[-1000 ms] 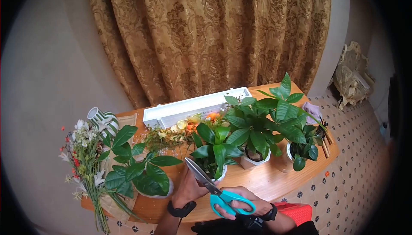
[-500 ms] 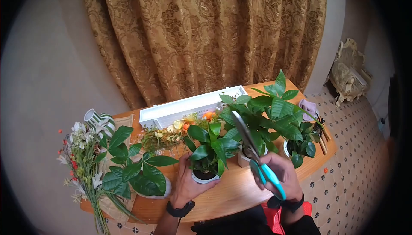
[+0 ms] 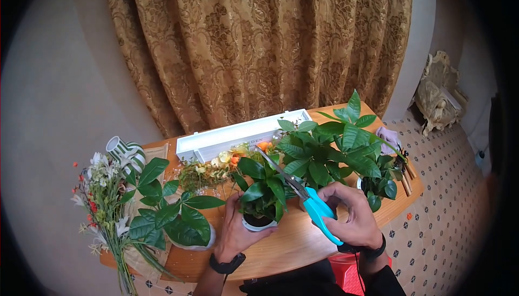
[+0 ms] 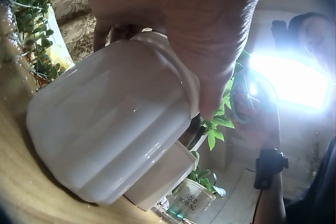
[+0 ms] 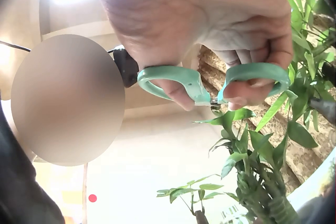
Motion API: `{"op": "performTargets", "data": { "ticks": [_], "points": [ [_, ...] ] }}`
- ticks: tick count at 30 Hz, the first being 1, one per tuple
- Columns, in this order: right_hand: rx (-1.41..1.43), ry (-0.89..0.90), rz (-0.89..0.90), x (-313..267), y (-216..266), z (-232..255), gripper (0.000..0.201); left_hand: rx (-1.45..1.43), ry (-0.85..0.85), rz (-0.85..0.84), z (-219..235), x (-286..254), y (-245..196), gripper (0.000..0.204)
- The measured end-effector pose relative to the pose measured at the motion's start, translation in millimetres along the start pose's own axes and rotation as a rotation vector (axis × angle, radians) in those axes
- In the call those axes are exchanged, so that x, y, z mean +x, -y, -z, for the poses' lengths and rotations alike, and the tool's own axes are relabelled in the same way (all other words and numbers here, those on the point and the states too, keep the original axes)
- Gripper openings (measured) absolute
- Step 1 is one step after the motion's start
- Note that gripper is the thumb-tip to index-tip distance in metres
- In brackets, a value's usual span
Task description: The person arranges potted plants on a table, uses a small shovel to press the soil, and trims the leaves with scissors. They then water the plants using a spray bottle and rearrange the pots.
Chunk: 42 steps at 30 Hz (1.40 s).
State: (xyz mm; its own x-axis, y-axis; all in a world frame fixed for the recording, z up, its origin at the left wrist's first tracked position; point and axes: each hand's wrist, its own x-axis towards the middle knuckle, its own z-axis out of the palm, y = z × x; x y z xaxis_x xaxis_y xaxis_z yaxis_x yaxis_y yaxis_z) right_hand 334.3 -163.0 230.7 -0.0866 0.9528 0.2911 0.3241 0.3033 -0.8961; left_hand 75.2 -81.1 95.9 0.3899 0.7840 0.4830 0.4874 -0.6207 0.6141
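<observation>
A small leafy plant [image 3: 258, 190] stands in a white ribbed pot [image 4: 110, 124] at the front middle of the table. My left hand [image 3: 237, 235] grips this pot, the thumb across its near side just below the rim. My right hand [image 3: 352, 217] holds scissors with teal handles [image 3: 320, 214]. Its thumb and fingers pass through the two handle loops [image 5: 257, 71], which stand apart in the right wrist view. The scissor blades [image 3: 278, 170] point up and left, overlapping the plant's right leaves in the head view.
Taller potted plants [image 3: 316, 153] stand to the right, another broad-leaved plant [image 3: 186, 217] to the left. Behind lie orange and yellow flowers [image 3: 227, 158] and a white trough [image 3: 243, 128]. Cut flower stems [image 3: 111, 231] and a striped vase [image 3: 127, 154] occupy the left end.
The scissors swung from low in front of the pot up to the right, then tilted left over the plant's leaves. My left hand still grips the pot.
</observation>
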Motion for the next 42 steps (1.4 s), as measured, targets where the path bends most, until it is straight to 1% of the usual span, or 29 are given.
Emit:
{"op": "performTargets", "data": {
  "ticks": [6,9,11,12,13,14,15,16,17,18,19,21,22,23,25,26,27,29,30,32,33,34,35,36,37,38,39,40,42],
  "points": [
    [-0.035,-0.031,0.022,-1.5,2.7,0.2,0.034,0.009,0.013,0.018,-2.5,-2.7,3.7,0.096],
    [0.014,-0.079,0.000,-7.0,-0.1,1.5,0.032,-0.003,0.010,0.016,-1.4,-1.6,1.1,0.097],
    [0.081,-0.023,0.092,-12.4,-6.0,5.1,0.036,-0.003,0.017,0.000,-0.6,-1.7,3.0,0.097],
    [0.082,-0.022,0.091,-17.6,-5.5,4.7,0.036,-0.003,0.023,-0.016,0.1,-2.0,4.5,0.097],
    [0.341,0.086,-0.005,-24.4,-3.4,3.9,0.041,-0.002,0.023,-0.014,-0.2,-4.2,6.8,0.097],
    [0.600,0.193,-0.104,-28.4,-2.7,3.5,0.046,-0.052,0.094,0.074,-1.2,-8.1,9.8,0.097],
    [0.809,0.405,-0.128,-28.6,-4.7,3.3,0.058,-0.102,0.164,0.162,-1.6,-10.2,11.9,0.096],
    [0.896,0.475,-0.210,-30.5,-1.5,-0.6,0.061,-0.101,0.165,0.164,-1.1,-10.0,13.1,0.096],
    [0.982,0.545,-0.292,-32.3,3.7,-7.8,0.064,-0.154,0.172,0.173,-0.5,-9.4,14.0,0.090],
    [1.008,0.594,-0.306,-32.2,6.8,-16.2,0.066,-0.208,0.180,0.182,0.1,-9.2,14.6,0.083],
    [0.914,0.601,-0.399,-28.8,12.5,-23.6,0.092,-0.206,0.181,0.183,0.8,-9.2,14.7,0.083],
    [0.938,0.664,-0.372,-29.2,2.4,-41.8,0.091,-0.146,0.152,0.016,3.2,-9.0,12.7,0.059],
    [0.930,0.703,-0.360,-29.4,-2.6,-48.0,0.089,-0.191,0.196,0.052,14.1,6.1,-7.8,0.062],
    [0.932,0.702,-0.359,-30.9,-8.4,-56.0,0.089,-0.189,0.198,0.052,10.9,6.2,-8.2,0.062],
    [1.095,0.694,-0.261,-33.7,-17.2,-70.6,0.073,-0.159,0.006,-0.012,6.6,7.2,-9.8,0.056],
    [1.065,0.695,-0.206,-32.9,-17.8,-73.7,0.072,-0.119,-0.003,0.023,6.8,8.0,-11.9,0.057],
    [1.066,0.694,-0.205,-32.6,-19.5,-78.6,0.072,-0.119,-0.002,0.024,7.4,9.9,-15.1,0.057],
    [0.946,0.618,-0.081,-33.0,-22.8,-89.3,0.069,0.026,-0.080,-0.066,9.0,12.7,-19.8,0.062],
    [0.979,0.615,-0.107,-32.4,-22.5,-91.9,0.067,0.027,-0.080,-0.066,11.2,13.7,-22.1,0.062],
    [0.996,0.587,-0.118,-29.7,-23.2,-97.4,0.065,0.010,-0.116,-0.142,14.5,14.6,-25.4,0.070],
    [1.012,0.558,-0.128,-28.3,-24.2,-99.7,0.064,0.010,-0.116,-0.141,13.2,12.7,-24.4,0.070],
    [1.012,0.560,-0.128,-26.5,-26.3,-101.6,0.064,0.017,-0.081,-0.049,10.4,8.6,-22.1,0.070],
    [0.987,0.545,-0.094,-24.6,-28.9,-103.4,0.059,0.024,-0.046,0.044,7.9,4.1,-19.5,0.071],
    [0.961,0.530,-0.061,-23.2,-29.9,-104.8,0.055,0.024,-0.048,0.045,6.1,-1.8,-16.1,0.071],
    [0.961,0.531,-0.061,-22.2,-27.6,-105.4,0.055,0.049,-0.076,0.002,4.3,-8.0,-12.4,0.066],
    [0.946,0.503,-0.147,-21.2,-23.7,-105.3,0.068,0.074,-0.105,-0.040,3.6,-11.2,-10.4,0.061],
    [0.929,0.475,-0.233,-20.0,-21.5,-105.2,0.082,0.074,-0.105,-0.039,3.9,-10.7,-10.5,0.061],
    [0.929,0.476,-0.234,-18.6,-21.2,-105.3,0.082,0.071,-0.104,-0.026,4.3,-9.4,-11.1,0.057],
    [0.911,0.445,-0.124,-16.5,-21.0,-105.5,0.036,0.067,-0.104,-0.011,5.0,-7.3,-13.0,0.053]
  ]
}}
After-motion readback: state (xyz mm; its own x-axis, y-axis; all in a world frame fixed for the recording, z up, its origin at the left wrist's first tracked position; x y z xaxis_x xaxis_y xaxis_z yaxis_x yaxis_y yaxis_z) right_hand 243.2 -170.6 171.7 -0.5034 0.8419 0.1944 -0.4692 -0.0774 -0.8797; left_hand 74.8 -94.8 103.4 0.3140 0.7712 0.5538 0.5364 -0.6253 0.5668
